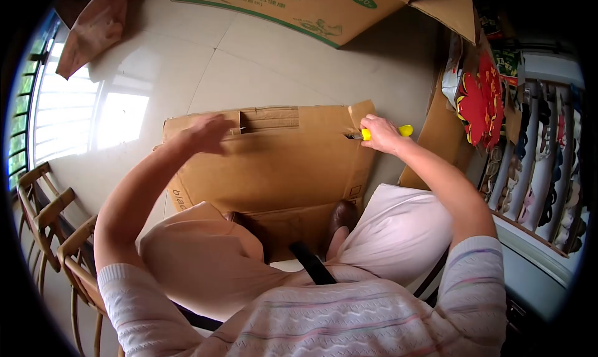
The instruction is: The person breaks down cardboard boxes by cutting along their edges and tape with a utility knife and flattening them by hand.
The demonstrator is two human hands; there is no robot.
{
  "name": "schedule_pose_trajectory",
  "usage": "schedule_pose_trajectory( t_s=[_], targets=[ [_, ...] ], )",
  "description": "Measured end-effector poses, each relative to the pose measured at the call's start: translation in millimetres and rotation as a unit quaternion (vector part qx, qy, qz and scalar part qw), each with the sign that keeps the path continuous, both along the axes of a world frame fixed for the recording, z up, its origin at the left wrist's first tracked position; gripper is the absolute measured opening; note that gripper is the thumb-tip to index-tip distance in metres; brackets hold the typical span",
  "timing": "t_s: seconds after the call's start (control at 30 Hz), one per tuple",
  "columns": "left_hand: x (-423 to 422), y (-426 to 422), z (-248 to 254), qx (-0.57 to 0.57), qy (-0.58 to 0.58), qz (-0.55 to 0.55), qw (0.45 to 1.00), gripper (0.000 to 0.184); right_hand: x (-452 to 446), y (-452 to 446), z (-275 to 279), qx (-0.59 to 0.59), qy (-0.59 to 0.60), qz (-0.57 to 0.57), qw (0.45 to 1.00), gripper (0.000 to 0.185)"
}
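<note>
A flattened cardboard box [268, 170] lies on the floor in front of me, its lower part under my shoes. A rectangular opening [268, 120] shows near its far edge, with another layer of cardboard visible inside. My left hand [212, 134] is over the box's far left part, beside that opening. Its fingers are stretched out, somewhat blurred, with nothing seen in them. My right hand [381, 136] is closed around a yellow-handled knife [405, 131] at the far right corner. The short blade points left and meets the cardboard by a small dark cut. A flap [361, 111] sticks up there.
A large printed carton [280, 8] stands at the far side on the tiled floor [249, 70]. Wooden chairs [71, 232] are at the left. Another cardboard piece [436, 139], a red decoration [481, 101] and a rack of shoes [539, 151] are at the right.
</note>
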State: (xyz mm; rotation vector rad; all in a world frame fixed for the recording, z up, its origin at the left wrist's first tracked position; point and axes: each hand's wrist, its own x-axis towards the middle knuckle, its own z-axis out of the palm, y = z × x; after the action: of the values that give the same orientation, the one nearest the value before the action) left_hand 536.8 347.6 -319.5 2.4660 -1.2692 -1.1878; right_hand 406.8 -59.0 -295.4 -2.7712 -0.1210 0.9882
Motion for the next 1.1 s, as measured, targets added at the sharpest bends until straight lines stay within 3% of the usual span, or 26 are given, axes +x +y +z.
schedule_pose_trajectory(
  t_s=[0.07,0.13,0.23,0.33,0.47,0.57,0.7,0.77,0.97,1.07,1.1],
  targets=[
    [-20,-59,-1,-0.153,0.088,-0.045,0.983,0.071,-12,-1,21,0.024,-0.014,0.024,0.999,0.033],
    [-50,-108,16,-0.060,0.014,-0.170,0.984,0.062,-25,-4,37,0.043,-0.024,0.046,0.998,0.032],
    [-84,-110,37,-0.079,0.069,-0.096,0.990,0.050,-46,-7,57,0.069,-0.037,0.075,0.994,0.032],
    [-99,-106,57,-0.093,0.107,-0.089,0.986,0.040,-52,-5,75,0.084,-0.036,0.093,0.992,0.035],
    [-106,-106,68,-0.069,0.146,-0.083,0.983,0.036,-61,5,88,0.095,-0.121,0.095,0.984,0.048],
    [-110,-103,61,-0.129,0.154,-0.068,0.977,0.036,-68,-1,75,0.110,-0.066,0.103,0.986,0.048],
    [-121,-103,38,-0.093,0.185,-0.113,0.972,0.039,-67,1,81,0.094,0.060,0.071,0.991,0.034],
    [-121,-109,62,-0.065,0.228,-0.097,0.967,0.043,-67,-2,74,0.095,0.099,0.087,0.987,0.036],
    [-86,-116,40,-0.074,0.224,-0.119,0.965,0.053,-27,-11,39,0.106,0.166,0.072,0.978,0.043],
    [-69,-113,30,-0.091,0.233,-0.031,0.968,0.062,-13,-15,24,0.102,0.152,0.079,0.980,0.038],
    [-60,-111,41,-0.051,0.291,0.012,0.955,0.060,-16,-15,27,0.107,0.154,0.087,0.978,0.039]
  ],
)
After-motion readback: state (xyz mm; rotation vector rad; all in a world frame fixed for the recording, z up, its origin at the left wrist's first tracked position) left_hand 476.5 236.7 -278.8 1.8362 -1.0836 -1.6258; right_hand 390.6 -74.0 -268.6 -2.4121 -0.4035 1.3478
